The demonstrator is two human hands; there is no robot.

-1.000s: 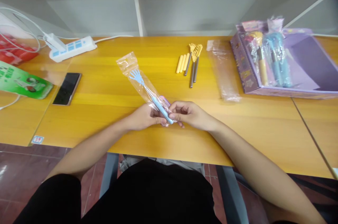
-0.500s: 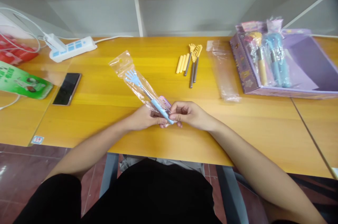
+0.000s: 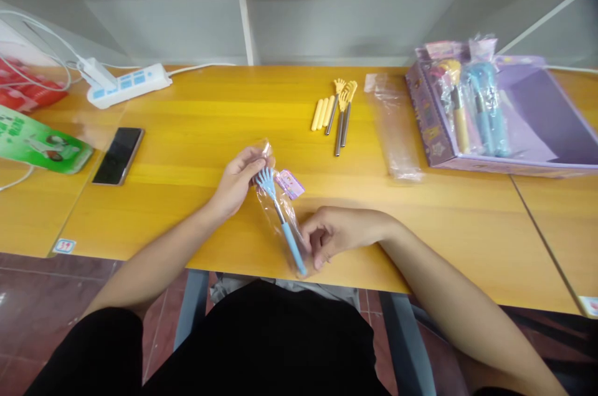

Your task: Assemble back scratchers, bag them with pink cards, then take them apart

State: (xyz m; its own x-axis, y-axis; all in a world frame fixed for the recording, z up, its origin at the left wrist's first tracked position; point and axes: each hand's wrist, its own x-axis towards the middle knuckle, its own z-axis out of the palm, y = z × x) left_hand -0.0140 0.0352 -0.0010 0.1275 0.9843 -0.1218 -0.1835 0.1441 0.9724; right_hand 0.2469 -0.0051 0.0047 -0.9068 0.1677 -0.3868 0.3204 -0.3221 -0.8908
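Note:
A blue back scratcher (image 3: 283, 222) in a clear plastic bag lies between my hands above the near edge of the yellow table (image 3: 196, 128). My left hand (image 3: 237, 179) pinches the top of the bag by the blue claw end. My right hand (image 3: 332, 234) is curled around the handle end near the table edge. A small pink label (image 3: 289, 183) sits at the bag beside the claw.
Several yellow back scratchers (image 3: 335, 111) lie unwrapped at the middle back, an empty clear bag (image 3: 396, 128) to their right. A purple box (image 3: 504, 116) with wrapped scratchers stands at right. A phone (image 3: 118, 155), a power strip (image 3: 126, 84) and a green packet (image 3: 40, 144) lie left.
The bagged scratcher has been drawn toward me and turned, handle now at the table edge. My left hand moved up to the claw end; my right hand moved down to the handle.

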